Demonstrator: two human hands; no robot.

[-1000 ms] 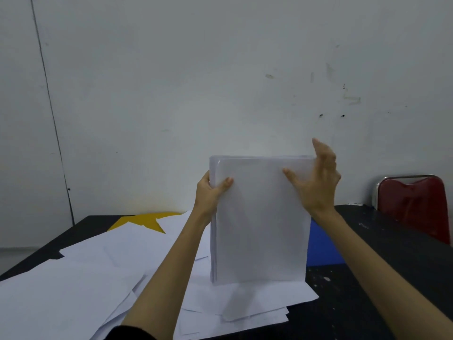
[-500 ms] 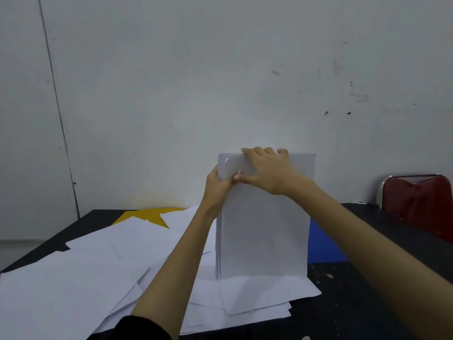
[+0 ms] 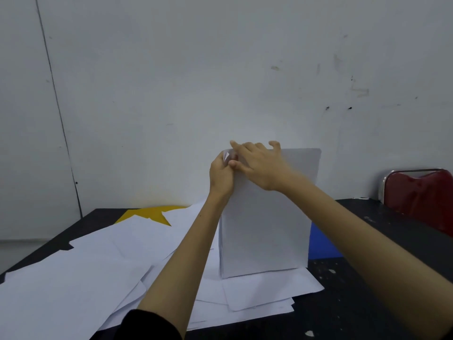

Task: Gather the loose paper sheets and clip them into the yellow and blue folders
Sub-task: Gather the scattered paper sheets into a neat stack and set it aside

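A: Count, largest first.
B: One black table. Loose sheets overlapping across its 9 o'clock half, too many to count. One upright stack of paper at centre, bottom edge standing on flat sheets. One red chair at 3 o'clock. Two folders: yellow folder at 10 o'clock, blue folder just at 3 o'clock of the stack.
A: Hands?
B: Left hand grips the stack's upper left corner, fingers curled round it. Right hand lies over the top edge, fingers spread; the thumb meets the left thumb at a bent corner. Whether it pinches that corner, cannot tell.
A: Hidden?
B: Both folders mostly covered; clips not visible. Chair cut by the frame.
A: Room?
B: Bare tabletop from 3 to 5 o'clock; wall close behind.
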